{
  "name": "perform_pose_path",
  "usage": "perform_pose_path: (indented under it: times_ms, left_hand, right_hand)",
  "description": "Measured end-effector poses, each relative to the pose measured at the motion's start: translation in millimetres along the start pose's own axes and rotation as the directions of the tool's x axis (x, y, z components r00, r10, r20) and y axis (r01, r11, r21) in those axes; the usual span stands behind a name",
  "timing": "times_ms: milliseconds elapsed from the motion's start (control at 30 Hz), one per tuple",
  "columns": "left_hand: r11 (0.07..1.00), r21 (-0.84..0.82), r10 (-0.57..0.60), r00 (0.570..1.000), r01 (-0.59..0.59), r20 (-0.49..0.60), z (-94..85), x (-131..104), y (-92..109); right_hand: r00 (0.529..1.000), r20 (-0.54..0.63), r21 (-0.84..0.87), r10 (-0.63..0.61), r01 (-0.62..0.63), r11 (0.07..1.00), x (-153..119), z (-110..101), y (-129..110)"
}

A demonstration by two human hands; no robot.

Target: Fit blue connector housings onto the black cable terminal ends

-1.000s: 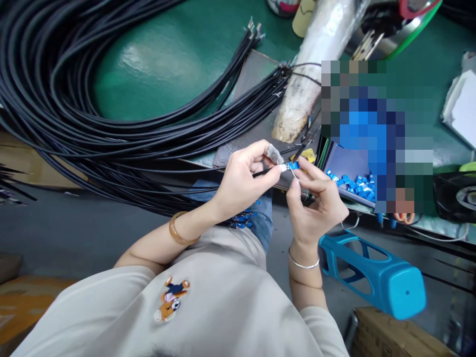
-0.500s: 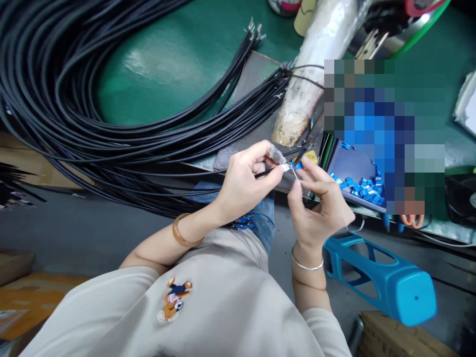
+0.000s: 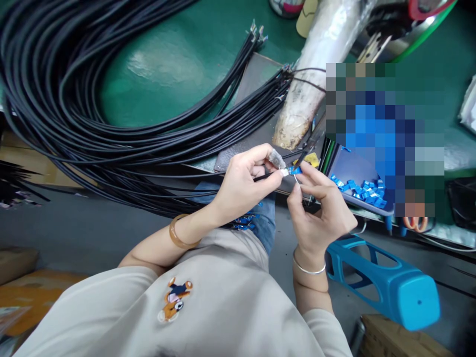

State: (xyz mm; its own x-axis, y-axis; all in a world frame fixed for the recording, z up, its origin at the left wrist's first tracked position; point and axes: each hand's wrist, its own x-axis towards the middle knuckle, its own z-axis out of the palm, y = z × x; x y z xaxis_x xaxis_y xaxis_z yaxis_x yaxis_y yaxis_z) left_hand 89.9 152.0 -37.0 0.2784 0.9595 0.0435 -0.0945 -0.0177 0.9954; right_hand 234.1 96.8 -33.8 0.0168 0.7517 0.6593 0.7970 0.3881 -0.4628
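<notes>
Has a green table (image 3: 156, 64) ahead, with a big curved bundle of black cables (image 3: 148, 134) sweeping across its left and over a dark flat plate (image 3: 256, 74). Faces a pale, plastic-wrapped post (image 3: 316, 64) just beyond the hands, blocking part of the tabletop. Cannot see part of the tray (image 3: 349, 166) on the right, covered by a blurred patch. Has a yellow scrap (image 3: 311, 159) just beyond the fingers, orange handles (image 3: 415, 223) at the table edge, a blue stool (image 3: 418, 297) below right and blue-tipped cable ends (image 3: 243, 221) by the leg.

Holds the worked cable (image 3: 263, 176) at its end, out over the near table edge, between the 2 hands. Shows black covering, a whitish part at the tip and a bright blue piece (image 3: 294, 170) beside it, too small for finer detail. Grips the cable in closed fingertips of the left hand (image 3: 241, 183), 1 finger wrapped in grey. Pinches a thin pale wire (image 3: 296, 178) with the right hand (image 3: 323, 208), another finger against the blue piece.

Counts 1 blue piece at the fingers, 1 tray, 1 post, 1 stool and 2 bracelets, 1 per wrist. Cannot count the heaped blue bits (image 3: 366, 191) or bundled cables.
</notes>
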Motion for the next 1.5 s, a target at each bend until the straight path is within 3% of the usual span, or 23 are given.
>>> perform_pose_path:
  times_ms: [367,733,1067,1500]
  left_hand:
    - [0.999,-0.001,0.036,0.999,-0.036,0.001,1.5,2.2,9.7]
    - [0.998,0.023,-0.064,0.997,0.063,0.041,-1.7,1.9,6.1]
    - [1.0,-0.022,-0.013,1.0,0.013,0.005,1.1,2.2,7.9]
    - [0.997,-0.018,-0.069,0.994,0.071,0.08,-3.7,2.0,2.6]
  right_hand:
    - [0.999,-0.024,-0.042,-0.021,0.02,0.999,5.2,-3.4,-3.0]
    - [0.999,-0.012,-0.11,-0.053,0.051,0.993,0.6,-1.3,-0.4]
    - [0.998,-0.024,-0.074,-0.06,0.058,0.996,6.1,-2.1,-2.4]
    - [0.999,-0.003,-0.151,-0.051,0.05,0.987,-2.3,-1.3,-0.2]
